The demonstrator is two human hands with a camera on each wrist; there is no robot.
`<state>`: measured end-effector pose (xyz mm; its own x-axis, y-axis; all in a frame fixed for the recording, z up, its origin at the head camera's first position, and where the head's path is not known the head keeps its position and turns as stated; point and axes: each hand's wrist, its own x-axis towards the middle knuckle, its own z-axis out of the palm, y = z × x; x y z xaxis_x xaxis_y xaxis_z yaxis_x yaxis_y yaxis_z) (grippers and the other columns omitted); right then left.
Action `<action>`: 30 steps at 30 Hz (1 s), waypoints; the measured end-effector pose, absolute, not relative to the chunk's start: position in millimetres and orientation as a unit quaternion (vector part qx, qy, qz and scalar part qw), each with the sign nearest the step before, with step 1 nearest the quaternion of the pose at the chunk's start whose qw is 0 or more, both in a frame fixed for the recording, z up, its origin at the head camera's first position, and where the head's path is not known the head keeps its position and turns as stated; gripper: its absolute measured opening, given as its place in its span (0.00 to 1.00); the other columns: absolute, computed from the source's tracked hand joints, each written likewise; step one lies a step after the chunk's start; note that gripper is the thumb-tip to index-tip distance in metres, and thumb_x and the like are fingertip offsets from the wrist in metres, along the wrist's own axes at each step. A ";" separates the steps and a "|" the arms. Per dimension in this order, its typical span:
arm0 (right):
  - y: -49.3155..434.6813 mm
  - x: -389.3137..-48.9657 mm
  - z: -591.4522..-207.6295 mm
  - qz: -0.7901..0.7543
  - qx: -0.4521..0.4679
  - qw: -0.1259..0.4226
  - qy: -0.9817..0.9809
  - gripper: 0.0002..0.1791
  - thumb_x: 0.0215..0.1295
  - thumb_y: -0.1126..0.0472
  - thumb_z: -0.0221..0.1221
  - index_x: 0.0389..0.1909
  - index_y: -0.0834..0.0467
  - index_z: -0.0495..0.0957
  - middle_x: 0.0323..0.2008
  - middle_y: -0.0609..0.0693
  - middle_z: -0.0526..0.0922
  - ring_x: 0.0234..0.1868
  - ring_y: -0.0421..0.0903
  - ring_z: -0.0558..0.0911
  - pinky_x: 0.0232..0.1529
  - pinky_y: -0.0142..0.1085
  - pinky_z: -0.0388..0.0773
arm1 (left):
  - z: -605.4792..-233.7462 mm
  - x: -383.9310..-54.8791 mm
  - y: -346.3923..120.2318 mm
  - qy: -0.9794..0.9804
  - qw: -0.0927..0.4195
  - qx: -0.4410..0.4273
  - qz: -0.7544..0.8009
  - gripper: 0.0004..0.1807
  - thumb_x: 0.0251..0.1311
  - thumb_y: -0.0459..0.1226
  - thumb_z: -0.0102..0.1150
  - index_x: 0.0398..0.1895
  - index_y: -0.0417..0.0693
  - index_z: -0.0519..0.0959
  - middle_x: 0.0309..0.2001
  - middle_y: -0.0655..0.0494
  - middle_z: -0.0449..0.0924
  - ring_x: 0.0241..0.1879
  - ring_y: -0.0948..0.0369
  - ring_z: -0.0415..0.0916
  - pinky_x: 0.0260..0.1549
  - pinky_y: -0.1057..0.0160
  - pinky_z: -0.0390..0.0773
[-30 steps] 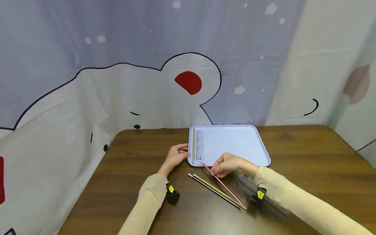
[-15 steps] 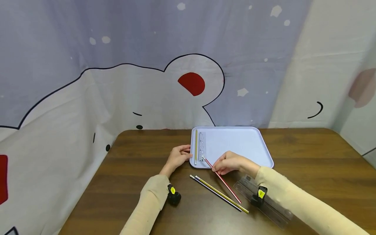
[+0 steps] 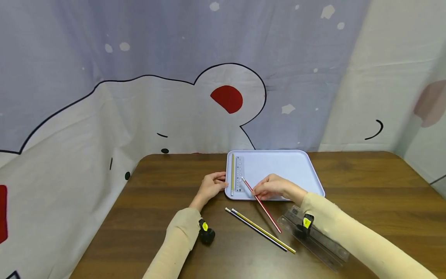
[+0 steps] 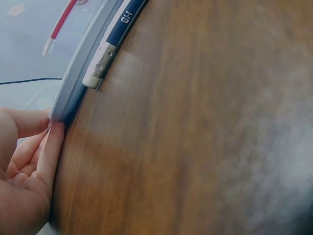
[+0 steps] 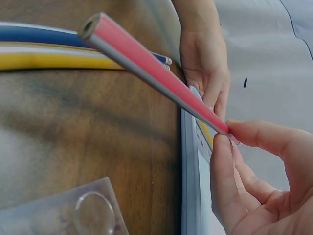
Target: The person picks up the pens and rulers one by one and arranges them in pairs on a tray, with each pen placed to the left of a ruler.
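In the head view my right hand pinches a red-and-white striped pencil between thumb and fingers, over the near edge of a pale tray. The pencil slants, eraser end above the tray and the other end over the table. The right wrist view shows that unsharpened end close to the camera. My left hand holds the tray's left rim between thumb and fingers. Inside the tray, a yellow pencil lies along the left side, beside a small clear ruler.
On the wooden table, a yellow striped pencil and a dark blue striped pencil lie side by side before the tray. A longer clear plastic ruler lies partly under my right forearm. A printed curtain hangs behind.
My right hand has lifted the red pencil off the two table pencils and moved it forward, its eraser end now farther over the tray. My left hand stays at the rim.
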<state>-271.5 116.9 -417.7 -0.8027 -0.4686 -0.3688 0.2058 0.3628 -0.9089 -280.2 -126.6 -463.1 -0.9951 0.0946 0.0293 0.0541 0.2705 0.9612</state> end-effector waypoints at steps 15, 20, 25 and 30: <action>121.7 -281.3 -412.5 -0.568 -0.066 0.295 0.765 0.20 0.57 0.67 0.59 0.47 0.78 0.76 0.20 0.43 0.82 0.23 0.34 0.79 0.29 0.24 0.81 | -462.8 -278.5 -125.1 0.800 0.014 0.048 0.598 0.24 0.56 0.25 0.61 0.58 0.32 0.74 0.50 0.37 0.80 0.41 0.57 0.81 0.40 0.62 0.85; 121.1 -286.1 -409.9 -0.573 -0.061 0.295 0.762 0.21 0.58 0.67 0.59 0.49 0.78 0.76 0.21 0.44 0.83 0.23 0.34 0.80 0.30 0.24 0.82 | -458.0 -275.6 -125.6 0.799 0.015 0.046 0.599 0.24 0.56 0.25 0.61 0.58 0.31 0.73 0.50 0.35 0.79 0.41 0.56 0.80 0.41 0.61 0.85; 120.9 -292.6 -412.2 -0.577 -0.053 0.294 0.760 0.20 0.58 0.68 0.59 0.49 0.77 0.76 0.21 0.44 0.84 0.23 0.34 0.80 0.30 0.24 0.82 | -465.1 -279.9 -126.6 0.804 0.016 0.038 0.594 0.24 0.56 0.25 0.61 0.58 0.32 0.74 0.50 0.37 0.79 0.41 0.57 0.80 0.41 0.61 0.85; 122.1 -298.9 -411.9 -0.587 -0.041 0.290 0.755 0.18 0.59 0.68 0.59 0.48 0.76 0.78 0.21 0.44 0.84 0.23 0.34 0.80 0.30 0.24 0.82 | -464.1 -281.7 -125.1 0.801 0.017 0.034 0.598 0.24 0.57 0.26 0.61 0.59 0.33 0.74 0.50 0.38 0.79 0.41 0.58 0.80 0.41 0.62 0.85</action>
